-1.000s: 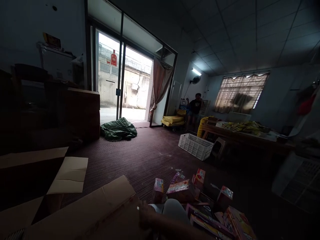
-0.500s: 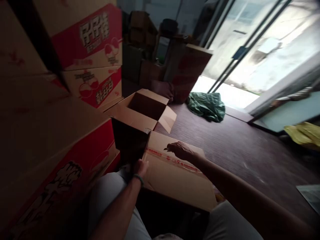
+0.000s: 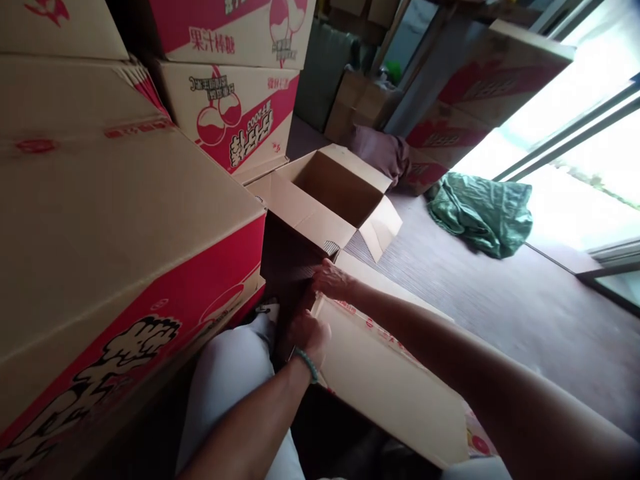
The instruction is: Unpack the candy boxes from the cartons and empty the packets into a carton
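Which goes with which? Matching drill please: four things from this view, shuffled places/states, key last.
1. Left hand
2. Right hand
3. Open cardboard box
4. Green plastic sheet

A. Flaps folded outward
B. Bare wrist, farther from the viewer
C. Crumpled on the floor
D. At the edge of the carton between the forearms, beaded bracelet on wrist

Pairs: 1-D, 2-B, 3-A, 4-C

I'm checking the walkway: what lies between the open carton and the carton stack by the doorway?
A maroon bundle lies between the open carton and that stack, in the head view.
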